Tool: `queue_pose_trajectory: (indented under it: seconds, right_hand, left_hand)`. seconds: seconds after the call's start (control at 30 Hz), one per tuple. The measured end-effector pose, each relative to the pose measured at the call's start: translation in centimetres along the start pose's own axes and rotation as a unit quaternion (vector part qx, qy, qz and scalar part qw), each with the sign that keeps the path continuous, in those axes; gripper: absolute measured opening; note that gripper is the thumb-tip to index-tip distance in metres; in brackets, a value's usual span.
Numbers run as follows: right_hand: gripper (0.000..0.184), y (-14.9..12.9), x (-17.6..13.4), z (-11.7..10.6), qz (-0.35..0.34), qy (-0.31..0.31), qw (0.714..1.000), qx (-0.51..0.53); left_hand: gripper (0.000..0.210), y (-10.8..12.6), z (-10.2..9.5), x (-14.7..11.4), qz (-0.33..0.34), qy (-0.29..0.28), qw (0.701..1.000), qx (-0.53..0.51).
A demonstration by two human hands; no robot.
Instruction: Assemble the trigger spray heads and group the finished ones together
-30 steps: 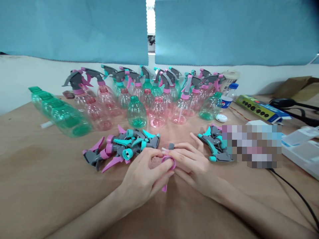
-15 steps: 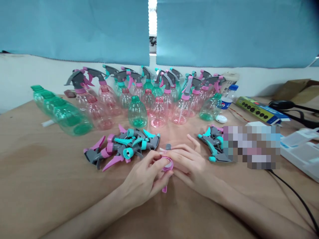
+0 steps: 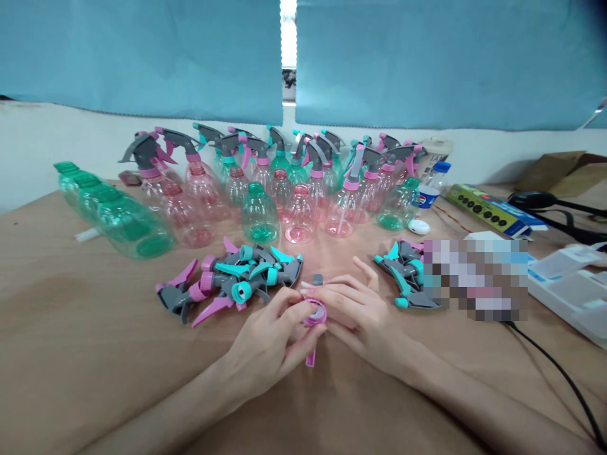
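Low over the table's middle, both hands meet on one pink and grey trigger spray head [image 3: 315,313]. Its round pink collar faces up toward me, and the pink trigger sticks out below. My left hand [image 3: 272,335] grips the collar, with a fingertip on the pale disc inside it. My right hand [image 3: 363,316] closes on the other side, its fingers over the grey body, which is mostly hidden. Left of the hands lies a pile of loose spray heads [image 3: 237,278] in pink, teal and grey. A smaller pile of spray heads [image 3: 408,278] lies to the right.
Behind stand rows of pink bottles [image 3: 300,218] and green bottles [image 3: 260,218], several with spray heads fitted. More green bottles [image 3: 137,227] stand at left. To the right are a Pepsi bottle [image 3: 429,189], a yellow-blue box [image 3: 493,208], a clear plastic case [image 3: 569,284] and a black cable [image 3: 554,360].
The view has shifted very slightly. Both hands keep the same hold on the spray head, with the left fingertip still at the collar.
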State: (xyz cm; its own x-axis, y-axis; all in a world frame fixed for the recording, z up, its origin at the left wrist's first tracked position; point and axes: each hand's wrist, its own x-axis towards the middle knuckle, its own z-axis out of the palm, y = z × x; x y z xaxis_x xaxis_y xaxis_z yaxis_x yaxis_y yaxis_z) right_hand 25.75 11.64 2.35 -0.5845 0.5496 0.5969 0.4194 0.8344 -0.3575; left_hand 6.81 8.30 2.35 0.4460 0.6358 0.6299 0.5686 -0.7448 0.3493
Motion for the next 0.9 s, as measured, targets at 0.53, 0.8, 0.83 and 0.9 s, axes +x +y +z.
queue_pose_trajectory:
  seconds: [0.53,0.8,0.83,0.9]
  right_hand:
    - [0.029,0.3,0.2,1.0,0.011,0.027,0.998,0.055]
    - [0.02,0.5,0.2,0.4,0.002,0.015,0.995,0.101]
    - [0.018,0.5,0.2,0.4,0.013,0.006,0.994,0.111]
    - [0.014,0.6,0.2,0.5,0.035,-0.01,0.991,0.129]
  left_hand:
    - [0.014,0.5,-0.2,0.4,-0.119,-0.025,0.991,-0.046]
    - [0.011,1.3,-0.7,0.8,-0.264,-0.102,0.915,-0.286]
    - [0.012,1.2,-0.7,0.8,-0.279,-0.114,0.901,-0.311]
    - [0.015,0.9,-0.7,1.0,-0.31,-0.137,0.868,-0.362]
